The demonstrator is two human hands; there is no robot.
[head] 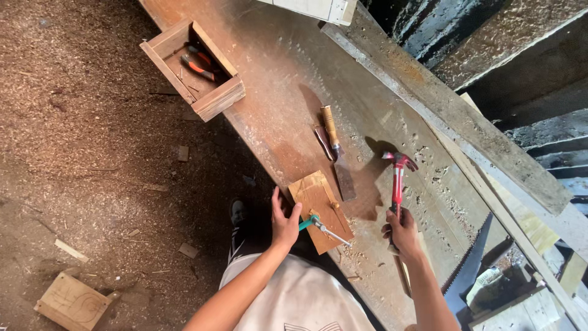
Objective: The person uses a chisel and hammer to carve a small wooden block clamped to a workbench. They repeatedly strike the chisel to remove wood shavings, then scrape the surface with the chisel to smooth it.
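The left hand (283,220) has its grip closed around the teal handle of a screwdriver (318,225), whose metal shaft lies across a small wooden block (318,199) at the near edge of the tabletop (275,73). The right hand (402,233) grips a red claw hammer (398,178) by its handle, head up above the tabletop. A wood chisel (337,150) lies just beyond the block. A handsaw (468,266) rests to the right, and 1 open wooden box (193,70) holding pliers sits further along.
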